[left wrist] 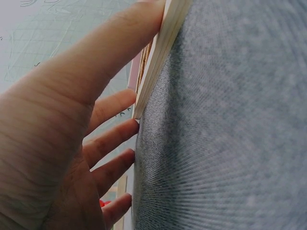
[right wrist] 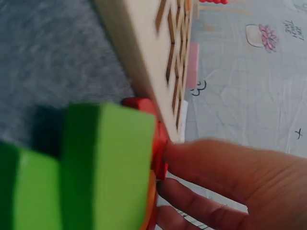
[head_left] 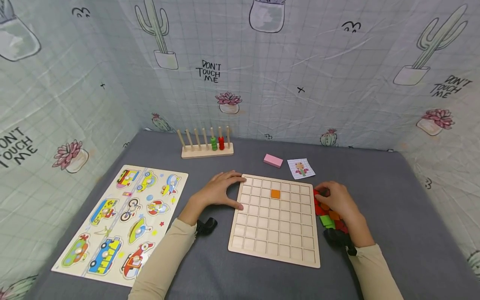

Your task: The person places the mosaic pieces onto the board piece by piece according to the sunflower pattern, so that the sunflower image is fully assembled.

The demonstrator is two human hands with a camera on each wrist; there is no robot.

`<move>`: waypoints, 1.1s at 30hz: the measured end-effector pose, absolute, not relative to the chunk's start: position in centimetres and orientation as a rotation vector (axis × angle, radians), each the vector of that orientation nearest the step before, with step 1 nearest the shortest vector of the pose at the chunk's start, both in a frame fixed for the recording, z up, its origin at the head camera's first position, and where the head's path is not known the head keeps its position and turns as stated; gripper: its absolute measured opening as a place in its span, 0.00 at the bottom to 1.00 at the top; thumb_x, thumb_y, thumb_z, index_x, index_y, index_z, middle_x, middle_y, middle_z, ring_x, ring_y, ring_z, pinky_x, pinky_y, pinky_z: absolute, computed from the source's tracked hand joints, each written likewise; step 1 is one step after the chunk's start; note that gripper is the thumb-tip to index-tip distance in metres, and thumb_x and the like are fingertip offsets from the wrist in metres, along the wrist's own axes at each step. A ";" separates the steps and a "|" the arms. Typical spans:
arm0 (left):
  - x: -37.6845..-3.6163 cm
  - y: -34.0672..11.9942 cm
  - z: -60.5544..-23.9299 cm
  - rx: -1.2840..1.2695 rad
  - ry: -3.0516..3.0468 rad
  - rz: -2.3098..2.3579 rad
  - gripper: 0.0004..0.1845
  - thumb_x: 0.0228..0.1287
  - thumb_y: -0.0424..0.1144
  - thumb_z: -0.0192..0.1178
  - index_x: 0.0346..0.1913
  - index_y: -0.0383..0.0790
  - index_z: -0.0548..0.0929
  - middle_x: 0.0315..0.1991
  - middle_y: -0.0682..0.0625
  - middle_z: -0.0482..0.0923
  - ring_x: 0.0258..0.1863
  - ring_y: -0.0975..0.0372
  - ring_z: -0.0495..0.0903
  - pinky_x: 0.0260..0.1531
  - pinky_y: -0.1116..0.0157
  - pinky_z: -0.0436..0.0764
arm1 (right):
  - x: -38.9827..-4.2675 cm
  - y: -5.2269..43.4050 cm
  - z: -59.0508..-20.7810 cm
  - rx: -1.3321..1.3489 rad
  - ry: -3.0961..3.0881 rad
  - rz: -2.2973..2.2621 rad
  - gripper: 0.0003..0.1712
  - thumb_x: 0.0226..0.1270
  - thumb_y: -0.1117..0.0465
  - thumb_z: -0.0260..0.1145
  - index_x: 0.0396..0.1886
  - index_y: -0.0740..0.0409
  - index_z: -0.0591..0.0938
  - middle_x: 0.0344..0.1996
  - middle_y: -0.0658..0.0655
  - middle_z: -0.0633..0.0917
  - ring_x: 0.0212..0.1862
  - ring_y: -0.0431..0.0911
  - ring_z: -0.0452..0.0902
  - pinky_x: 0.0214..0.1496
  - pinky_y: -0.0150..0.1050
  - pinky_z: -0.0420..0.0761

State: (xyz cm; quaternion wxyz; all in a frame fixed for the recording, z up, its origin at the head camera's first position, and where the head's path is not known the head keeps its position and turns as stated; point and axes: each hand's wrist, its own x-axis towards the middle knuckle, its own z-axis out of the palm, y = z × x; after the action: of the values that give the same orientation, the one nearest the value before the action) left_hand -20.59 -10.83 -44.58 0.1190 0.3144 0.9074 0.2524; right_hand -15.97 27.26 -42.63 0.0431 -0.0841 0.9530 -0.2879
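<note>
Right hand (head_left: 339,200), right of centre in my head view, has its thumb at the red blocks (head_left: 319,210); I can't tell whether it pinches one. Left hand (head_left: 219,189), fingers spread and relaxed, touches the left edge of the grid board (head_left: 274,226), lower centre of my frame, bearing one orange tile (head_left: 275,194).

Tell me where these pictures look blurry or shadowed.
Right wrist: a green block up close is blurred; left wrist: a soft dark band, likely shadow, lies on the cloth beside the wooden board; head: lighting looks fairly even.
</note>
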 end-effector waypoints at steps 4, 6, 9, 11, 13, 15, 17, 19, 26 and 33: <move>-20.6 -10.8 -44.5 0.928 2.650 0.742 0.47 0.46 0.58 0.75 0.70 0.46 0.70 0.72 0.44 0.61 0.75 0.50 0.54 0.73 0.44 0.47 | -16.2 27.4 -42.8 -0.282 2.899 -0.899 0.16 0.62 0.67 0.69 0.47 0.73 0.82 0.35 0.65 0.79 0.31 0.49 0.71 0.31 0.40 0.73; -20.6 -10.8 -44.6 0.931 2.647 0.741 0.47 0.46 0.58 0.75 0.70 0.46 0.70 0.72 0.44 0.61 0.75 0.50 0.54 0.73 0.44 0.47 | -16.3 27.5 -43.0 -0.298 2.897 -0.902 0.17 0.62 0.68 0.69 0.48 0.74 0.81 0.35 0.64 0.78 0.31 0.48 0.69 0.31 0.40 0.72; -20.6 -10.8 -44.6 0.935 2.647 0.740 0.47 0.46 0.59 0.75 0.70 0.47 0.70 0.72 0.44 0.61 0.74 0.50 0.55 0.73 0.44 0.47 | -16.4 27.5 -43.3 -0.320 2.896 -0.896 0.16 0.62 0.69 0.68 0.48 0.73 0.81 0.35 0.64 0.78 0.30 0.48 0.69 0.31 0.39 0.71; -20.6 -10.8 -44.6 0.934 2.645 0.744 0.47 0.46 0.59 0.75 0.70 0.47 0.70 0.72 0.44 0.61 0.74 0.50 0.55 0.74 0.44 0.46 | -16.5 27.6 -43.4 -0.333 2.898 -0.891 0.16 0.62 0.69 0.68 0.48 0.74 0.81 0.35 0.64 0.78 0.30 0.48 0.69 0.31 0.39 0.72; -20.6 -10.9 -44.6 0.937 2.645 0.748 0.47 0.46 0.59 0.75 0.70 0.47 0.70 0.72 0.44 0.61 0.74 0.50 0.55 0.74 0.44 0.46 | -16.6 27.6 -43.4 -0.343 2.897 -0.891 0.16 0.62 0.69 0.68 0.47 0.74 0.81 0.35 0.65 0.78 0.30 0.48 0.70 0.30 0.39 0.73; -20.6 -10.9 -44.6 0.936 2.641 0.753 0.47 0.46 0.58 0.75 0.70 0.47 0.70 0.73 0.44 0.61 0.75 0.50 0.54 0.74 0.44 0.46 | -16.7 27.7 -43.4 -0.339 2.900 -0.887 0.15 0.61 0.69 0.68 0.47 0.74 0.81 0.35 0.64 0.78 0.30 0.48 0.70 0.30 0.39 0.73; -20.6 -10.9 -44.7 0.934 2.638 0.754 0.47 0.46 0.58 0.75 0.70 0.47 0.70 0.73 0.44 0.60 0.75 0.50 0.53 0.74 0.45 0.46 | -16.7 27.7 -43.4 -0.337 2.902 -0.880 0.15 0.62 0.68 0.68 0.46 0.74 0.81 0.34 0.64 0.78 0.30 0.48 0.71 0.30 0.39 0.74; -20.6 -10.9 -44.7 0.931 2.638 0.752 0.47 0.46 0.58 0.75 0.70 0.47 0.70 0.73 0.45 0.60 0.75 0.51 0.53 0.74 0.45 0.46 | -16.7 27.8 -43.3 -0.330 2.903 -0.875 0.15 0.62 0.67 0.69 0.46 0.73 0.81 0.34 0.64 0.78 0.31 0.49 0.73 0.31 0.40 0.75; -20.6 -10.9 -44.6 0.924 2.629 0.756 0.47 0.46 0.58 0.75 0.71 0.48 0.70 0.73 0.45 0.60 0.76 0.51 0.51 0.74 0.45 0.45 | -16.6 28.0 -43.2 -0.291 2.913 -0.909 0.12 0.62 0.67 0.69 0.41 0.72 0.81 0.31 0.61 0.82 0.32 0.49 0.77 0.34 0.41 0.79; -20.6 -11.0 -44.6 0.915 2.624 0.759 0.47 0.47 0.57 0.75 0.71 0.48 0.69 0.73 0.45 0.59 0.76 0.51 0.51 0.74 0.46 0.44 | -16.4 28.2 -42.9 -0.274 2.890 -0.977 0.09 0.62 0.68 0.69 0.39 0.69 0.80 0.29 0.58 0.82 0.31 0.47 0.78 0.32 0.38 0.78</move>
State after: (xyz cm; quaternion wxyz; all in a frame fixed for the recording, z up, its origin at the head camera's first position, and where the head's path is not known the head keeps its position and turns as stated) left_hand -20.59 -10.96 -44.61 0.1301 0.3150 0.9031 0.2613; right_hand -16.45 28.16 -42.92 0.0392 -0.0895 0.9428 -0.3186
